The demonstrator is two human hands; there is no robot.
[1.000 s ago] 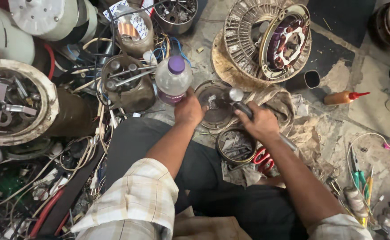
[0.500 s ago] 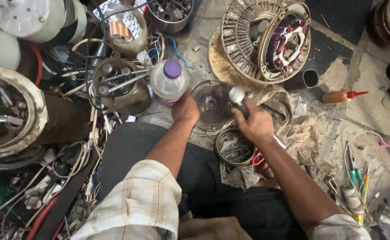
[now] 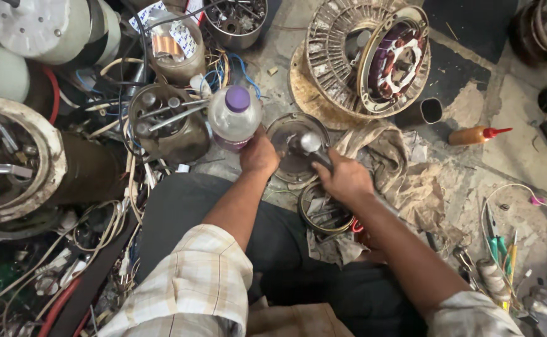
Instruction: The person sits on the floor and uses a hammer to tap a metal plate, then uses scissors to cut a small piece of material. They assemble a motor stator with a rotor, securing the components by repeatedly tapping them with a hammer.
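My left hand [image 3: 259,153] rests on the left rim of a round grey metal motor cover [image 3: 286,162] that lies on the floor in front of me. My right hand [image 3: 347,180] is closed around the dark handle of a hammer [image 3: 311,145], whose shiny metal head sits over the middle of the cover. A clear plastic bottle with a purple cap [image 3: 234,117] stands just left of my left hand. A small round tin of metal parts [image 3: 324,209] lies right under my right wrist.
A large finned motor housing with copper windings [image 3: 367,59] lies at the back right. A dirty cloth [image 3: 404,178] and an orange squeeze bottle [image 3: 473,135] lie to the right. Motors, cans and tangled wires [image 3: 98,206] crowd the left. Screwdrivers [image 3: 501,253] lie at the far right.
The hammer head has moved a little left onto the cover's middle, and both hands have shifted slightly with it. The view has drifted a bit.
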